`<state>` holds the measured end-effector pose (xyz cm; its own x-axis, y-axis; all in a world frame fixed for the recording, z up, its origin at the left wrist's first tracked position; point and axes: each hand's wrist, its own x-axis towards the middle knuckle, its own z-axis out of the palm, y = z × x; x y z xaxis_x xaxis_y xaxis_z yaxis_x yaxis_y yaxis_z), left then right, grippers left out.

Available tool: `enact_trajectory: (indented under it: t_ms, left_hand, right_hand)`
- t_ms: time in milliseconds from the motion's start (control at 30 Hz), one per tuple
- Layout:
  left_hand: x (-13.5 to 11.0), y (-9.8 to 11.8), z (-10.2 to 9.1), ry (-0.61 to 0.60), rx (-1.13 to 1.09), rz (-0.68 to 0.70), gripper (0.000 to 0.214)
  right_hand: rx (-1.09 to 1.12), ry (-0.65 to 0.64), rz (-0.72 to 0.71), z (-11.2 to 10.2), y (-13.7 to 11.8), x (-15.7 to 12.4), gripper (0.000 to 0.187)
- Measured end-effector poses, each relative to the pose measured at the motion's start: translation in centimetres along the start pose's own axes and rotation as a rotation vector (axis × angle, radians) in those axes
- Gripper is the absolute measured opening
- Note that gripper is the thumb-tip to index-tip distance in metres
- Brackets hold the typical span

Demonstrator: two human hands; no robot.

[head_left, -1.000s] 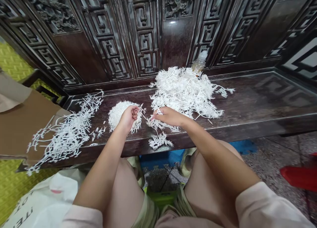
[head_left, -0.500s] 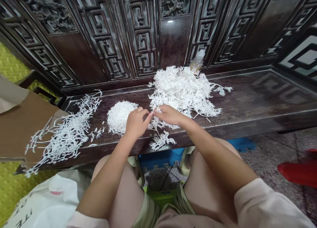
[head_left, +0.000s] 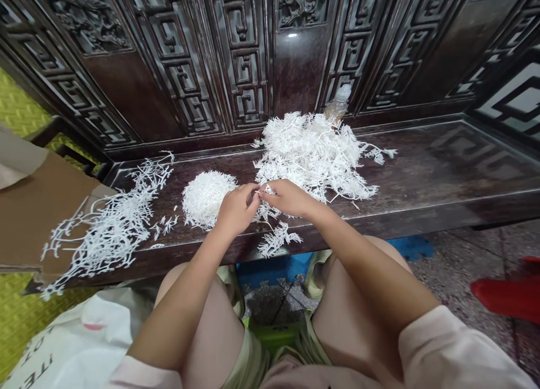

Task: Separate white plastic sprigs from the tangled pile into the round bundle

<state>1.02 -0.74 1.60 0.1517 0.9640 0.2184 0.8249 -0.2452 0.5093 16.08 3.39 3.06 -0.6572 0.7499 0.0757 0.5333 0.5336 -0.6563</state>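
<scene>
My left hand and my right hand meet over the front of a dark wooden bench, fingertips pinched together on a white plastic branch sprig. Its lower end hangs over the bench edge below my right hand; the part between the fingers is mostly hidden. Behind my right hand lies a large heap of white branched sprigs. Left of my left hand is a round pile of small white pieces. Farther left, bare white stems lie tangled, with a few loose bits beside them.
The bench runs along a carved wooden backrest. A clear bottle stands behind the large heap. Cardboard lies at the left end under some stems. A white printed bag is at lower left, and a red object at right.
My left hand has shifted slightly, its fingertips now closer against those of my right hand. The hanging sprig has moved a little to the right. The piles look the same.
</scene>
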Motion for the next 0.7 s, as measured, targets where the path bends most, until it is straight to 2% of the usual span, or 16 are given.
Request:
enact_trajectory:
  t_ms: [100, 233, 400, 567, 700]
  left_hand:
    - [0.0, -0.2, 0.0, 0.003, -0.009, 0.059, 0.021]
    - [0.1, -0.2, 0.0, 0.006, -0.067, 0.049, 0.015]
    - [0.1, 0.1, 0.2, -0.037, -0.23, -0.091, 0.018]
    - [0.3, 0.3, 0.4, -0.07, -0.406, -0.189, 0.023]
    - [0.5, 0.6, 0.8, -0.091, -0.604, -0.329, 0.024]
  right_hand:
    - [0.008, -0.015, 0.007, -0.1, -0.2, -0.1, 0.024]
    - [0.017, -0.025, 0.005, -0.2, -0.2, -0.1, 0.023]
    - [-0.025, -0.033, -0.061, -0.6, -0.4, -0.2, 0.021]
    - [-0.215, -0.043, -0.073, -1.0, -0.9, -0.4, 0.021]
    - [-0.333, -0.049, -0.115, -1.1, -0.3, 0.0, 0.018]
